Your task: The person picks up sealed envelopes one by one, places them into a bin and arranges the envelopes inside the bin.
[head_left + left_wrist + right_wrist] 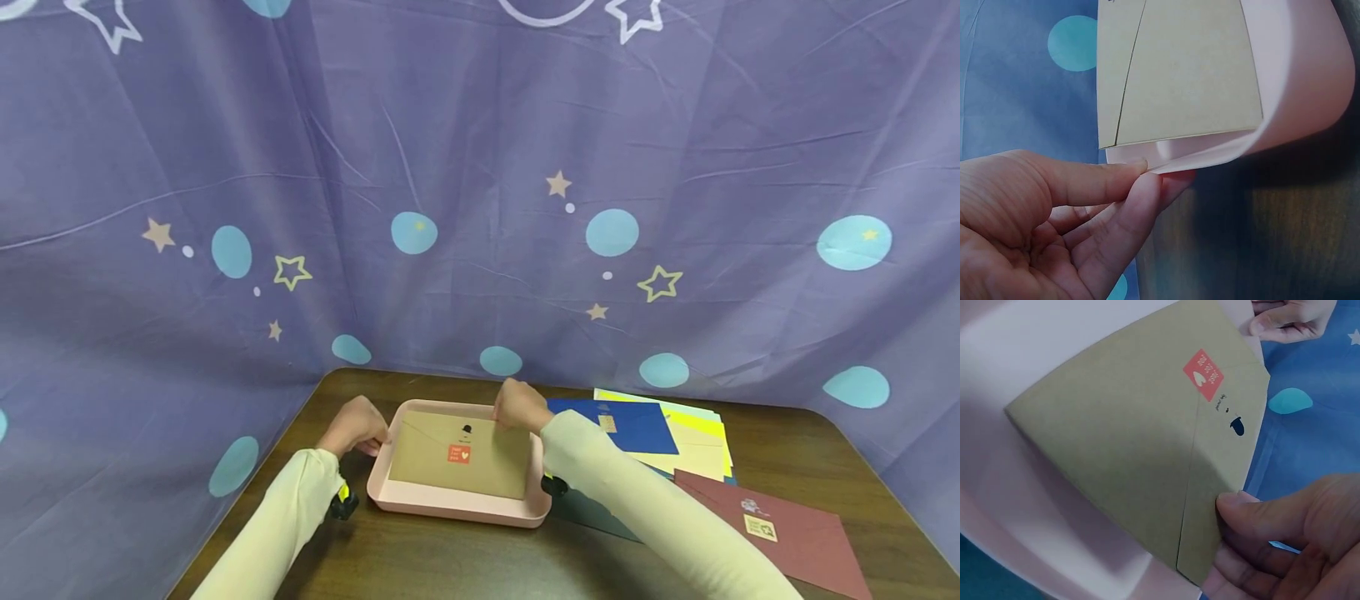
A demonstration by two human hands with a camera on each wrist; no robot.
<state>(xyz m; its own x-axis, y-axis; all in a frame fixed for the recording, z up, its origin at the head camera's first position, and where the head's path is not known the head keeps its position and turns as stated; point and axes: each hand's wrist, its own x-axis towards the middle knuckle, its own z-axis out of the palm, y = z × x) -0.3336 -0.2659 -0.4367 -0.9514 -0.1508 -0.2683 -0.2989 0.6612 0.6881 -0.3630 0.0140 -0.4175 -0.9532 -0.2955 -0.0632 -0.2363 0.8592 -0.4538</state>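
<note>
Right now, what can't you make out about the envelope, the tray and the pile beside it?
- Red sticker print on the kraft envelope: too small, all views.
- Pink tray floor: covered by the envelope.
- Lower sheets beneath the blue envelope: overlapped.
- Right hand fingertips: hidden, head view.

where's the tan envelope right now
In the head view the tan envelope lies in the pink tray at the table's centre, between the left hand on the tray's rim and the right hand pinching its far corner.
</note>
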